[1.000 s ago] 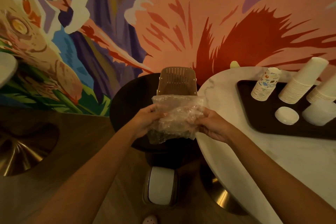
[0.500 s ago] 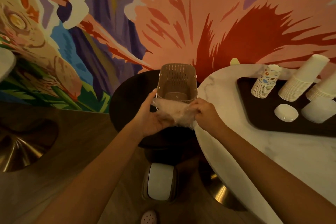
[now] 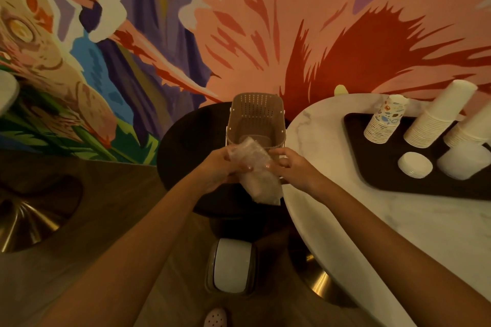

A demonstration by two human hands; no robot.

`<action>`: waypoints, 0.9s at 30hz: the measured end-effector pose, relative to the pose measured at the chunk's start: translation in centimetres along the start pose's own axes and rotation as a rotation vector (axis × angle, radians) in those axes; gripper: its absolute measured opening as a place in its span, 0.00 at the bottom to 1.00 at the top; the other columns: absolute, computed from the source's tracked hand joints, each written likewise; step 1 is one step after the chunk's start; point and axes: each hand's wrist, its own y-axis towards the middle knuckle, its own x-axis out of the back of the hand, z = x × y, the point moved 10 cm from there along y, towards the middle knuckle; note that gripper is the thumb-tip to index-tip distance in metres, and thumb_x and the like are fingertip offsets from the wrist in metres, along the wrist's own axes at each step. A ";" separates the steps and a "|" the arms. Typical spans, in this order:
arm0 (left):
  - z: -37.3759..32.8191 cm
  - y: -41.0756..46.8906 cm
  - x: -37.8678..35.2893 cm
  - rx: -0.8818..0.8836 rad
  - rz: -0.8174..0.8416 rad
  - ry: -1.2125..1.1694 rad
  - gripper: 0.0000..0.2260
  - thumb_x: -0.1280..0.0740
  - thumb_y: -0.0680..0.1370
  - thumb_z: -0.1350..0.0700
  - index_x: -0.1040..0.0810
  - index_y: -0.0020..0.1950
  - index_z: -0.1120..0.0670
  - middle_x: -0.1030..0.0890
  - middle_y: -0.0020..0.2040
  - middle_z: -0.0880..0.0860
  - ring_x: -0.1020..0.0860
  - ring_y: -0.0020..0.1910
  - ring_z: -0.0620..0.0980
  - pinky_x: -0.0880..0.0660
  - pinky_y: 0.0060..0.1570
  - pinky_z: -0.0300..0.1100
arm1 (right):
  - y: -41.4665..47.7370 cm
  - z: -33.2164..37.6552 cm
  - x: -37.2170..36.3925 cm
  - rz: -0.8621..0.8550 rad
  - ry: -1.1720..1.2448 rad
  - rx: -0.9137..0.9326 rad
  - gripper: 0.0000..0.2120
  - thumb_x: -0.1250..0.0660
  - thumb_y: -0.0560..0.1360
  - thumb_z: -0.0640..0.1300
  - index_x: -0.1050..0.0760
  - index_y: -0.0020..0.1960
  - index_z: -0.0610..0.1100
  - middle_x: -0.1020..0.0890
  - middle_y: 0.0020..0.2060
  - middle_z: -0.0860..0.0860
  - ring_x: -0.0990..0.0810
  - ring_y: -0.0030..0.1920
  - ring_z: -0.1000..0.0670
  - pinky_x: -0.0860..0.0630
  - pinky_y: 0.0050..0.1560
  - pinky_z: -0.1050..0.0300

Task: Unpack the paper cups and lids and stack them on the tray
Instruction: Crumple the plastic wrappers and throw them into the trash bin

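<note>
A crumpled clear plastic bag (image 3: 259, 175) is folded into a narrow bundle in front of me. My left hand (image 3: 220, 170) grips its upper part; my right hand (image 3: 289, 167) touches its right side with curled fingers. On the dark tray (image 3: 377, 180) at the right stand a printed cup stack (image 3: 385, 119), a white cup stack (image 3: 438, 114) and another white cup stack (image 3: 473, 130), tilted. A pile of small white lids (image 3: 414, 164) and a pile of larger clear lids (image 3: 463, 159) lie in front of them.
A brown perforated basket (image 3: 256, 119) stands on a dark round stool (image 3: 191, 141) just behind the bag. The tray lies on a white marble table (image 3: 372, 220). A pedal bin (image 3: 231, 268) sits on the floor below, and a painted wall rises behind.
The bag, held spread wide between both hands a second ago, has been squeezed and folded into a narrow bundle. Both hands moved closer together near the basket's front rim.
</note>
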 end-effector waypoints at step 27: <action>4.6 -0.3 -2.9 0.423 0.135 -0.362 0.28 0.39 0.72 0.38 0.27 0.59 0.60 0.22 0.54 0.61 0.22 0.51 0.56 0.26 0.55 0.48 | 0.3 -0.3 3.2 -0.311 -0.133 0.312 0.12 0.42 0.70 0.20 0.21 0.45 0.27 0.20 0.49 0.34 0.21 0.49 0.36 0.21 0.51 0.46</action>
